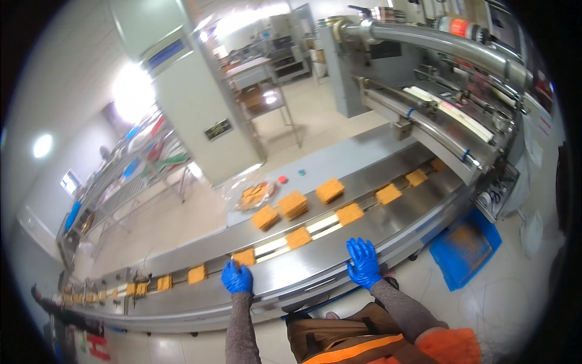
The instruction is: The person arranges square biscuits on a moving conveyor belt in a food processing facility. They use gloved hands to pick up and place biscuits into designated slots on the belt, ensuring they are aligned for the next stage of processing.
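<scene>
My left hand (237, 278), in a blue glove, rests at the near side of a steel conveyor (297, 266). Its fingers are loosely bent, their tips close beside a square orange-brown cracker stack (244, 256); whether they touch cannot be told. Nothing shows in that hand. Farther right, my right hand (364, 263), gloved the same way, lies on the steel ledge with fingers stretched and slightly apart, empty. Between the hands, another cracker stack (299, 238) sits in the conveyor's channel, and one more stack (350, 213) lies beyond the right fingertips.
Taller cracker piles (293, 205) stand on the far ledge beside a clear plastic bag (248, 194) of broken pieces. A packaging machine (436, 115) with rollers spans the conveyor's right end. A blue crate (467, 250) sits on the floor at right; a pale cabinet column (203, 103) rises behind.
</scene>
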Tool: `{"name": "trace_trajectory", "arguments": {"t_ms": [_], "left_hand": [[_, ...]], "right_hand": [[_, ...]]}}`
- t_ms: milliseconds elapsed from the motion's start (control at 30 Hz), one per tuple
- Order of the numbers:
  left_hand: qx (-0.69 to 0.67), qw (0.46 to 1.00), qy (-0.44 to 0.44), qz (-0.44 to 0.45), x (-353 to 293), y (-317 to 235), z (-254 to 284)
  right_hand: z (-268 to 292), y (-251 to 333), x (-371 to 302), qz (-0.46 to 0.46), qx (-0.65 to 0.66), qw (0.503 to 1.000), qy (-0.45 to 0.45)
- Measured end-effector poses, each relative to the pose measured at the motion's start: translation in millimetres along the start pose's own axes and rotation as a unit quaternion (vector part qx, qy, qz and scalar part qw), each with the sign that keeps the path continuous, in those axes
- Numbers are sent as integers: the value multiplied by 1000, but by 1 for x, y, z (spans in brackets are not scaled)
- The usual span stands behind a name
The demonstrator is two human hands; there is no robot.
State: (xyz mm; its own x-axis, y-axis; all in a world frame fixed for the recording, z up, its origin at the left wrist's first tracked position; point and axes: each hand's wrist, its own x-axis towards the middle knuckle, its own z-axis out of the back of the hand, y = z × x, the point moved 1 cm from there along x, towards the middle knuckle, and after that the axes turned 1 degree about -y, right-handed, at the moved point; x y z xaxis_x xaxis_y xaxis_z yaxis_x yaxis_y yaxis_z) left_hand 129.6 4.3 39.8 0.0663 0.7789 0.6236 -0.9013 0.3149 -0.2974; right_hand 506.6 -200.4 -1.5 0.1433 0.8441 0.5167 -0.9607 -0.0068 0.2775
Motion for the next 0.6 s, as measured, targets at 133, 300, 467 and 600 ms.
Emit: {"name": "trace_trajectory", "arguments": {"t_ms": [133,300,467,600], "left_hand": [[20,998,29,56,4,6,-2],[142,987,-6,73,-3,20,-18],[170,982,28,77,-8,28,-30],[38,992,92,82,2,15,-10]], "right_hand": [[-2,2,0,-12,7,1000,5],[-5,1,0,-5,-1,1000,4],[-2,2,1,0,1,1000,5],[-1,3,1,1,-2,1000,5]]}}
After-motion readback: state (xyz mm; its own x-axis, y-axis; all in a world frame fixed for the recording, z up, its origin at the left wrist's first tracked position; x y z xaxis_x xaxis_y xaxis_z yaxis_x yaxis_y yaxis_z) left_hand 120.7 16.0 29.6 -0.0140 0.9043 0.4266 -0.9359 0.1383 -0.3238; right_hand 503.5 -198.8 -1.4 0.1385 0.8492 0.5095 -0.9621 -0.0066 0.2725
